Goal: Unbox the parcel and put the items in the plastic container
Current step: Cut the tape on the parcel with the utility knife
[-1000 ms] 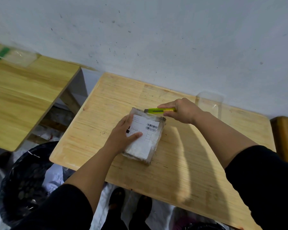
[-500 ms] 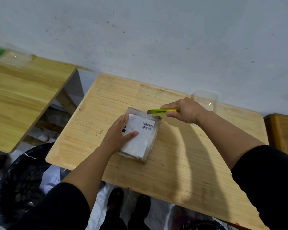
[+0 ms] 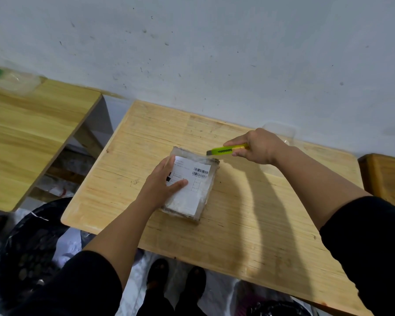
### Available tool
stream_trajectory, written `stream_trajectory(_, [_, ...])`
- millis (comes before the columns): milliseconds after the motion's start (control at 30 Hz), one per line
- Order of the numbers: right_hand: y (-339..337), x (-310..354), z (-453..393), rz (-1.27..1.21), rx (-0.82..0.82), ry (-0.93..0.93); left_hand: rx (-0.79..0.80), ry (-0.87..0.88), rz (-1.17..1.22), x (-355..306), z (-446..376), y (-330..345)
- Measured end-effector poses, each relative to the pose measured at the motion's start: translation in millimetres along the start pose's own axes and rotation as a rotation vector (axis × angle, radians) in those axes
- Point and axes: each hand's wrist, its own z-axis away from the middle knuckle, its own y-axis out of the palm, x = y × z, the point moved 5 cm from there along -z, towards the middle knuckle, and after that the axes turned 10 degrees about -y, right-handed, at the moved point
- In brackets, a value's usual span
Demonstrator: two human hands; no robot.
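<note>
The yellow-green plastic utility knife [image 3: 227, 150] has drawn back off the flat, tape-wrapped cardboard parcel [image 3: 190, 187] — gripped by the right hand [image 3: 258, 147]; the left hand [image 3: 163, 182] presses flat. The parcel is still sealed, and the clear plastic container [image 3: 281, 133] behind the right hand looks empty — unpacking remains.

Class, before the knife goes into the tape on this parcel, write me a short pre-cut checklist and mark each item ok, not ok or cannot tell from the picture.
1. Parcel lies flat on the table: ok.
2. Left hand presses the parcel's near-left part to steady it: ok.
3. Right hand grips the yellow-green utility knife: ok.
4. Knife tip sits at the parcel's far edge, apart from the left hand's fingers: ok.
5. Blade extended far enough to cut: cannot tell.
6. Clear plastic container stands ready at the wall behind the right hand: ok.
</note>
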Motion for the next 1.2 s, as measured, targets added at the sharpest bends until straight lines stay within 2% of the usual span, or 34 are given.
stream_trajectory(300, [24.5, 26.4, -26.0, -0.076, -0.101, -0.028, 0.006, 0.008, -0.008, 2.1, -2.4, 0.9])
stream_trajectory(633, [9.2, 9.7, 13.9, 0.027, -0.017, 0.059, -0.002, 0.030, -0.024, -0.3, -1.9, 1.3])
stream_trajectory(767, [22.0, 14.4, 27.7, -0.028, -0.089, 0.164, -0.017, 0.047, -0.030, -1.4, -0.5, 0.7])
stream_trajectory(933, [54.0, 35.3, 53.6, -0.312, -0.303, 0.380, -0.001, 0.070, -0.024, 1.3, -1.9, 0.3])
stream_trajectory(1067, [75.4, 64.6, 78.8, -0.436, -0.426, 0.551, 0.081, 0.058, -0.046, 2.2, -4.0, 1.6])
stream_trajectory(1200, [90.3, 92.7, 93.6, -0.505, -0.482, 0.661, 0.199, 0.042, -0.071, 2.5, -4.8, 1.9])
